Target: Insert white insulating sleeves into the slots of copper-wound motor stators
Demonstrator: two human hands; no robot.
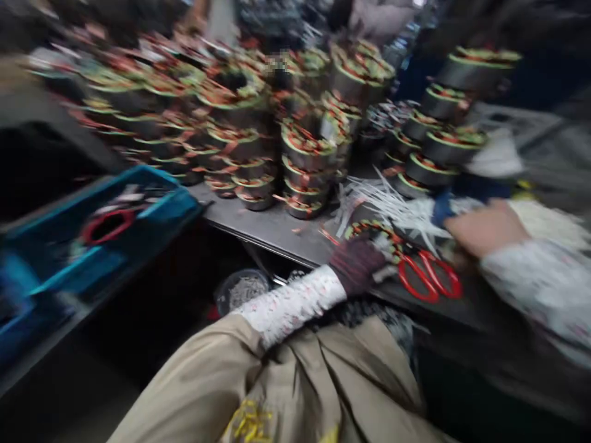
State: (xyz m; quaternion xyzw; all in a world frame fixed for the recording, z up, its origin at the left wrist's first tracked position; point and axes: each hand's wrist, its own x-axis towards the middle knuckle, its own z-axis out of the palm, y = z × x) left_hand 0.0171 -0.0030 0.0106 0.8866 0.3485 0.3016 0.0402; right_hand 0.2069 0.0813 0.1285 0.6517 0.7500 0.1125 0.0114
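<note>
The picture is smeared by motion. My left hand (pixel 355 264), in a dark knitted glove, rests on a wound motor stator (pixel 373 234) lying flat on the grey table (pixel 268 224); its fingers seem curled on the stator's rim. My right hand (pixel 484 231) is bare and lies at the right by a heap of white cable ties (pixel 392 203); its fingers are hidden and blurred. Red-handled scissors (pixel 429 277) lie on the table between the two hands.
Stacks of stators (pixel 305 160) with copper windings and green rims fill the back of the table and the right side (pixel 443 135). A blue crate (pixel 92 240) holding a red ring stands at the left. A small tub (pixel 242 289) sits below the table edge.
</note>
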